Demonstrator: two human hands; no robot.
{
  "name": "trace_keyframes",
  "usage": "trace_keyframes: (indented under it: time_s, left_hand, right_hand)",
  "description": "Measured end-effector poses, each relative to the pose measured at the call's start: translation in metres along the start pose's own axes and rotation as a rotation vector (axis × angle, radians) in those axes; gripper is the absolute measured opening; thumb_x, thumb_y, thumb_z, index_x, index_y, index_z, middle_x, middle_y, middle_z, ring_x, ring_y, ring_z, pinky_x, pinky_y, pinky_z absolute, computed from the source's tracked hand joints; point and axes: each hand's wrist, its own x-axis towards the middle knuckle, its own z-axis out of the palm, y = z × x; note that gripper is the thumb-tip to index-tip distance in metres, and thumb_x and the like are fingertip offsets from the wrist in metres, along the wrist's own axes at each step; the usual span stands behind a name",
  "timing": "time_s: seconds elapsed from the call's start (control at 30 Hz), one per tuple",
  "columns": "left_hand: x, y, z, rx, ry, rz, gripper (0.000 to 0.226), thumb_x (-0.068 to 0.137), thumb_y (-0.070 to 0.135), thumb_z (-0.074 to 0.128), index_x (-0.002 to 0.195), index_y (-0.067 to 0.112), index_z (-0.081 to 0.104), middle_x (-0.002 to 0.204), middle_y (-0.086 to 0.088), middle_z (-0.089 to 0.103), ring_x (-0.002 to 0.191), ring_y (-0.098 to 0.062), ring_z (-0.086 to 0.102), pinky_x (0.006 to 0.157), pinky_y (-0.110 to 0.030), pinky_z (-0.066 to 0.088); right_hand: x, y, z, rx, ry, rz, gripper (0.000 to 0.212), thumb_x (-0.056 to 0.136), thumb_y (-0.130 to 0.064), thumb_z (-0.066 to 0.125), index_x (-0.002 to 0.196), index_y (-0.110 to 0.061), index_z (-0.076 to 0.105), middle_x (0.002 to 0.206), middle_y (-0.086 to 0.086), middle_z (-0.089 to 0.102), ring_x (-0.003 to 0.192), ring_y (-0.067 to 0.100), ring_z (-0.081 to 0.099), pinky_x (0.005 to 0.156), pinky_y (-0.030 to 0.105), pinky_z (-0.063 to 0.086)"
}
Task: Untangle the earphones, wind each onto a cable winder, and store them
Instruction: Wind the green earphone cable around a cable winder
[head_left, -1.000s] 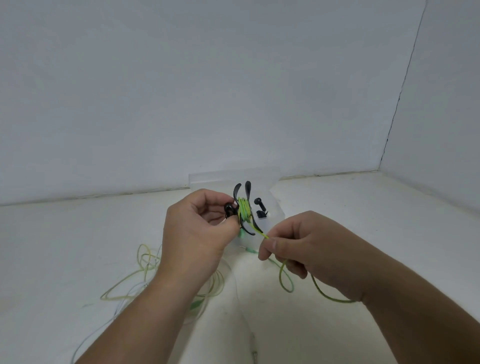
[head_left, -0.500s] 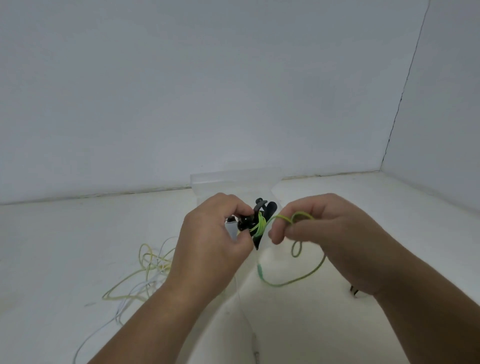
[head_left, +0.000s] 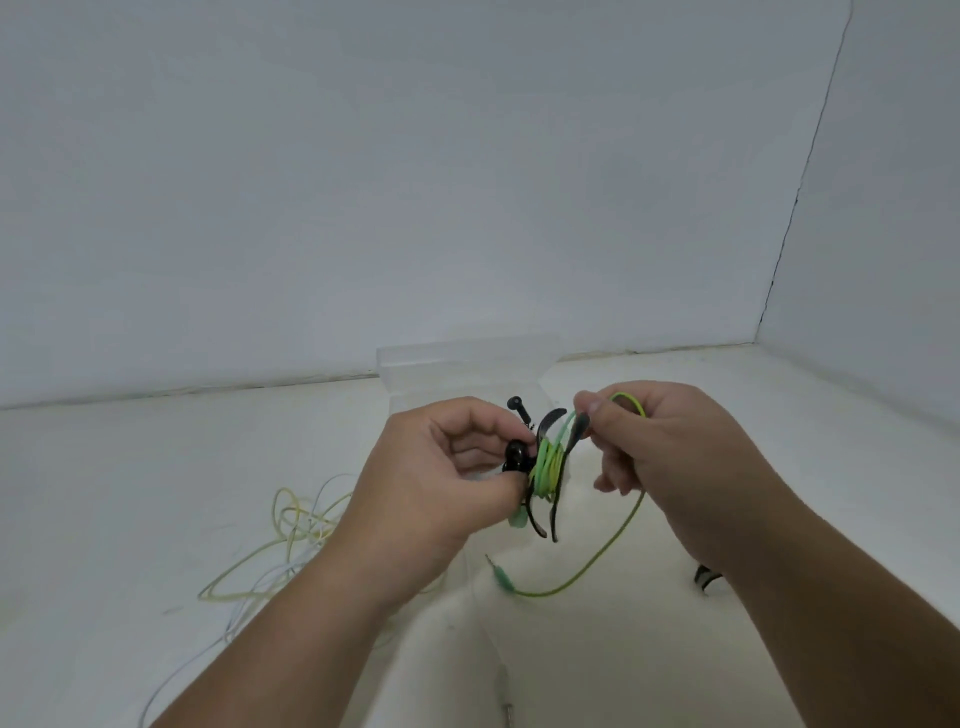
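Two loose earphone cables (head_left: 291, 540), one pale yellow and one white, lie on the desk (head_left: 130, 493) at left. The left hand (head_left: 431, 493) clamps its fingers on one black cable winder (head_left: 551, 419), which is wound with one green earphone cable (head_left: 545, 467). The right hand (head_left: 670, 457) pinches that cable's free length.

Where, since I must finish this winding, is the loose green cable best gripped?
Probably pinch the cable just behind its plug, from the right: that tail runs in a free open curve, plug tip pointing left, clear of the winder.

light: soft, even | shadows: faint | edges: wide-angle bend, slight blur
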Motion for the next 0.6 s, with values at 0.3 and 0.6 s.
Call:
trace_keyframes:
  time_s: [0.3,0.6]
  left_hand:
    - [0.005,-0.006,0.001,-0.337,0.085,-0.034,0.028,0.046,0.0,0.072,0.071,0.012,0.067,0.074,-0.016,0.069,0.065,-0.024,0.065,0.059,-0.023,0.053]
    - [0.013,-0.004,-0.011,-0.464,0.279,-0.111,0.026,0.059,-0.006,0.061,0.065,0.016,0.072,0.068,-0.008,0.068,0.062,-0.02,0.065,0.06,-0.027,0.054]
  right_hand:
    - [-0.009,0.002,0.019,0.224,-0.367,0.349,0.052,0.103,-0.034,0.048,0.057,-0.017,0.065,0.055,-0.003,0.028,0.047,0.013,0.019,0.05,0.027,0.028]
    - [0.001,0.006,0.0,0.237,-0.101,0.412,0.028,0.094,-0.025,0.065,0.082,-0.001,0.075,0.06,0.003,0.049,0.043,0.012,0.042,0.05,0.03,0.054]
